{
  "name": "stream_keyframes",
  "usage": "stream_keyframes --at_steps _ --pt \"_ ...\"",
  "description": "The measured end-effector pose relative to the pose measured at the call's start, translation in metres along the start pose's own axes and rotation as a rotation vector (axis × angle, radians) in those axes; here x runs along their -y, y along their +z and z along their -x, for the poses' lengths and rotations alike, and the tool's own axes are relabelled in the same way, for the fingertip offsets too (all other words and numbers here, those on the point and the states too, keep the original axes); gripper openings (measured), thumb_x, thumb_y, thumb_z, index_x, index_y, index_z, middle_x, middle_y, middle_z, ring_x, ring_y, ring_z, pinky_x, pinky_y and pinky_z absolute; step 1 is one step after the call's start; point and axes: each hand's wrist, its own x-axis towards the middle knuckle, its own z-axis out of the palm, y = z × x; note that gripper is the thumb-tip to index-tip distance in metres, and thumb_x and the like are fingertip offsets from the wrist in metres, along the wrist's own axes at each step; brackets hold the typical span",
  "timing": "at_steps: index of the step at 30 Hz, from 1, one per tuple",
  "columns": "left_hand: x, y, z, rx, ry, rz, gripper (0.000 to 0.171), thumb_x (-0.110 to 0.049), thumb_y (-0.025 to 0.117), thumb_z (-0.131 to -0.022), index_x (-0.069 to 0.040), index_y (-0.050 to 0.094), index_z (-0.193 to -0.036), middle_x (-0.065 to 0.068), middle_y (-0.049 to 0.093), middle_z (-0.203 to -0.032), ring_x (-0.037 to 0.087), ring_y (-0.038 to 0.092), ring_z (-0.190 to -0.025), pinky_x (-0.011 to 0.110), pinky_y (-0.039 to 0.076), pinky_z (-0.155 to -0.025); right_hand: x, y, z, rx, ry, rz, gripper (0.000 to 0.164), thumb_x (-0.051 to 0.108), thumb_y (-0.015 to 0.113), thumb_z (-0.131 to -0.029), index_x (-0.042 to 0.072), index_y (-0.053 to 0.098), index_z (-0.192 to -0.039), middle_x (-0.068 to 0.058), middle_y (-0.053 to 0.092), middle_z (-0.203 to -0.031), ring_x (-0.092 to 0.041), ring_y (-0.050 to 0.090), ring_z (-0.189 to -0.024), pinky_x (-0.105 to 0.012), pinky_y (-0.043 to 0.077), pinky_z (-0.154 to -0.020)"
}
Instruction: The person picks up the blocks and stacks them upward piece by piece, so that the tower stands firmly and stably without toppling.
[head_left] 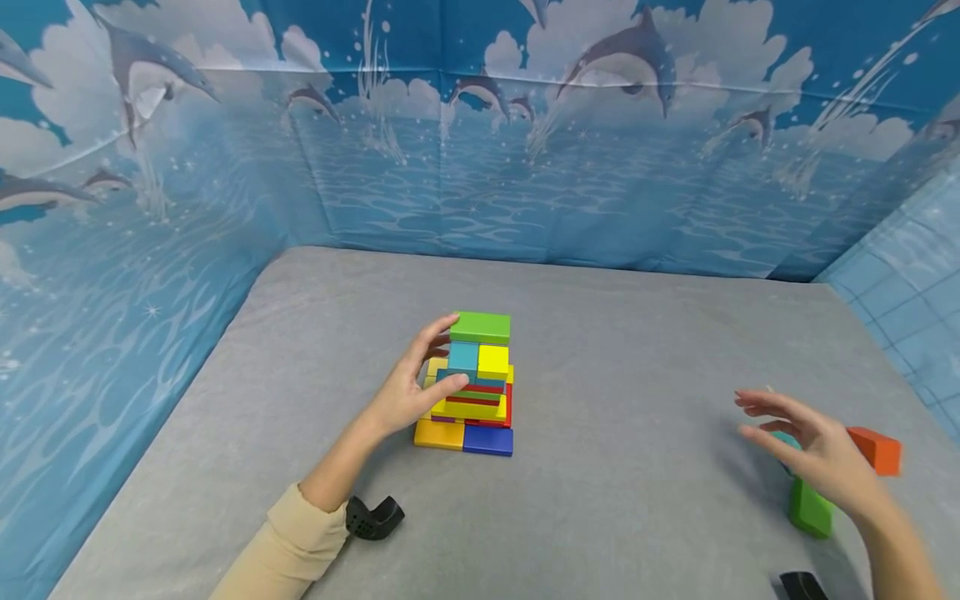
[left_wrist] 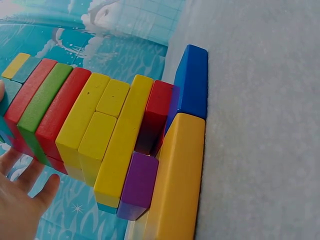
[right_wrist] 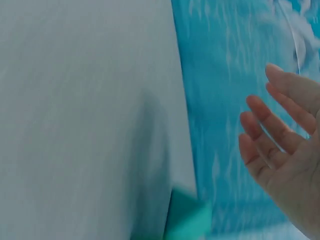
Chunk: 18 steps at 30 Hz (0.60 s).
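Observation:
A tower of coloured wooden blocks (head_left: 471,410) stands upright on the grey surface, with a green block (head_left: 482,327) lying across its top. An orange-yellow block (left_wrist: 180,175) and a blue block (left_wrist: 195,80) form its base. My left hand (head_left: 405,393) is at the tower's upper left, thumb in front and fingers apart; whether it touches the blocks I cannot tell. Far to the right, my right hand (head_left: 821,458) hovers empty with fingers loosely bent. Close to it are a green block (head_left: 812,510), an orange block (head_left: 877,452) and a partly hidden teal block (right_wrist: 189,216).
Grey cloth (head_left: 615,433) covers the table. A blue curtain printed with dolphins (head_left: 480,192) borders the back and sides. Black curved pieces sit by both wrists, one at the left sleeve (head_left: 375,518) and another near the right forearm (head_left: 802,585).

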Motion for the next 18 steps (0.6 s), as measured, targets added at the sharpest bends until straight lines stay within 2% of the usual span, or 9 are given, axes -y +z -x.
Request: stream_keyframes --at_steps 4,7,11,15,18 --pt "0.000 0.000 -0.001 0.005 -0.002 0.000 0.062 -0.010 0.059 -0.088 0.006 0.024 -0.137 0.025 0.025 -0.142 0.043 0.036 -0.120 0.057 0.033 -0.096 -0.028 -0.014 0.025 -0.020 0.002 0.002 0.047 -0.012 0.063 -0.078 -0.004 0.051 -0.123 0.017 0.055 -0.113 0.007 0.051 -0.098 -0.004 0.038 -0.076" --pt "-0.001 0.000 -0.001 0.006 0.002 0.007 0.062 -0.009 0.059 -0.088 0.006 0.024 -0.137 0.026 0.025 -0.142 0.044 0.036 -0.120 0.059 0.032 -0.095 -0.060 -0.024 0.043 -0.021 0.016 0.020 0.046 -0.013 0.062 -0.079 -0.006 0.050 -0.122 0.018 0.053 -0.114 0.010 0.049 -0.099 -0.004 0.037 -0.075" --pt "0.000 0.000 -0.001 0.005 -0.001 0.005 0.062 -0.009 0.059 -0.088 0.006 0.024 -0.137 0.025 0.025 -0.142 0.043 0.036 -0.120 0.058 0.032 -0.096 -0.103 -0.033 0.064 -0.001 0.121 0.097 0.043 -0.005 0.064 -0.081 -0.003 0.050 -0.121 0.028 0.047 -0.110 0.018 0.044 -0.095 -0.004 0.040 -0.070" --pt "-0.001 0.000 -0.001 0.004 -0.001 0.004 0.062 -0.011 0.059 -0.089 0.006 0.024 -0.137 0.026 0.025 -0.142 0.043 0.036 -0.119 0.058 0.032 -0.096 -0.127 -0.040 0.077 0.092 0.248 0.141 0.044 0.004 0.067 -0.082 -0.006 0.048 -0.121 0.035 0.041 -0.105 0.021 0.043 -0.090 -0.012 0.047 -0.066" --pt "-0.001 0.000 0.000 0.003 0.006 0.004 0.062 -0.012 0.058 -0.089 0.007 0.024 -0.137 0.026 0.025 -0.142 0.044 0.036 -0.119 0.059 0.032 -0.095 -0.129 -0.042 0.080 0.195 0.298 0.161 0.050 0.010 0.068 -0.081 -0.009 0.046 -0.122 0.038 0.038 -0.103 0.022 0.041 -0.088 -0.018 0.049 -0.066"
